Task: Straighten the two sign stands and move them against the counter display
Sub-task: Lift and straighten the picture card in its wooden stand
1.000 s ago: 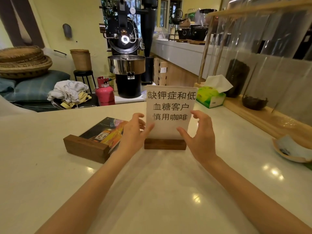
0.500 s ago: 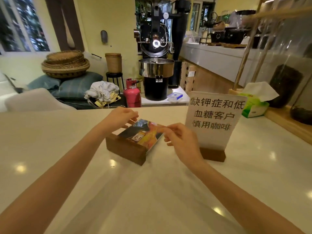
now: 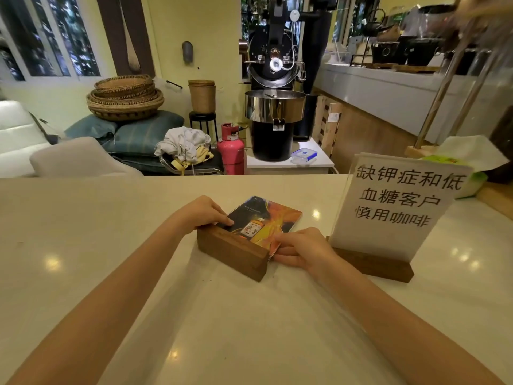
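White text sign (image 3: 399, 207) stands upright on the worktop (image 3: 111, 232); left hand (image 3: 204, 212) and right hand (image 3: 301, 250) grip the fallen picture sign (image 3: 247, 237), not yet raised or moved

I am looking into a coffee shop: a black coffee roaster (image 3: 273, 87) with a steel cooling tray stands past the pale counter (image 3: 111, 245), a printed notice about coffee (image 3: 399, 201) sits on it, and kettles (image 3: 380, 22) line the back bar.
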Tool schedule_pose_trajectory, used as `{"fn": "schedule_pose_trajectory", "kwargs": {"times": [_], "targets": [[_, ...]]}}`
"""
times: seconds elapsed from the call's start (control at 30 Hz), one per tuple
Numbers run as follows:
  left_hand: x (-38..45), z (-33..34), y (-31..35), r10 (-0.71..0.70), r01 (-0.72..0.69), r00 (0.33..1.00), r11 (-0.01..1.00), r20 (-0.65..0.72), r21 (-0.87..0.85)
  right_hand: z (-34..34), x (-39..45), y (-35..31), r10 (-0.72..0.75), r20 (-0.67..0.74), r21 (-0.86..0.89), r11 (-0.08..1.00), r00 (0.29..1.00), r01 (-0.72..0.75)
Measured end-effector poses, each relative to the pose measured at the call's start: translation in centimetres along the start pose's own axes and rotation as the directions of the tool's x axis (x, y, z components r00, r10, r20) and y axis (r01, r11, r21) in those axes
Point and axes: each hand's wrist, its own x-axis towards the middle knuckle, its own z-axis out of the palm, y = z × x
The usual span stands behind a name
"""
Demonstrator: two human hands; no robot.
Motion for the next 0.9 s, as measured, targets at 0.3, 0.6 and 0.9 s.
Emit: {"fn": "schedule_pose_trajectory", "kwargs": {"times": [0.3,0.6,0.9], "targets": [[0.0,0.1,-0.4,0.038,-0.038,0.999,0.996,-0.001,-0.080,0.4,0.9,0.1,-0.032,-0.045,0.021,0.999,0.998,0.033],[-1.5,0.0,-0.2,0.146,-0.188,0.971,0.957,-0.191,-0.221,0.4,0.3,-1.3,-0.397,-0.082,-0.141,0.913,0.914,0.383],[-4.0,1.1,-0.2,0.233,-0.339,0.913,0.889,-0.334,-0.308,0.0,-1.5,-1.1,-0.640,-0.040,-0.296,0.741,0.768,0.602]]}}
